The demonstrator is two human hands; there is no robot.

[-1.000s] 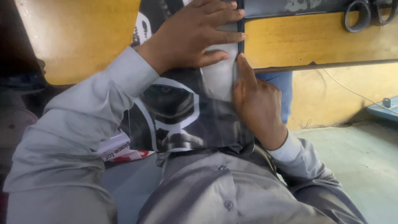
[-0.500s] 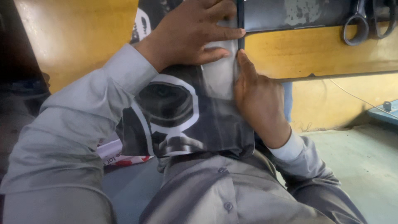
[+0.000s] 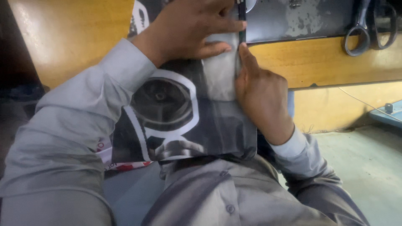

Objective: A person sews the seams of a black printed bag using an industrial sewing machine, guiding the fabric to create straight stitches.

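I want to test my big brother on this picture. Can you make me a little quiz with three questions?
1. True or false: the left hand lies flat on the black printed sheet.
2. What hangs at the top right: A scissors, B hammer, C brush?
3. Which finger of the right hand points up along the sheet's edge?

Key:
1. True.
2. A, the scissors.
3. The index finger.

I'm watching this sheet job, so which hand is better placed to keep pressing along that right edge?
The right hand: its forefinger already lies along the right edge of the glossy black printed sheet. The left hand lies flat on the sheet's top, holding it down.
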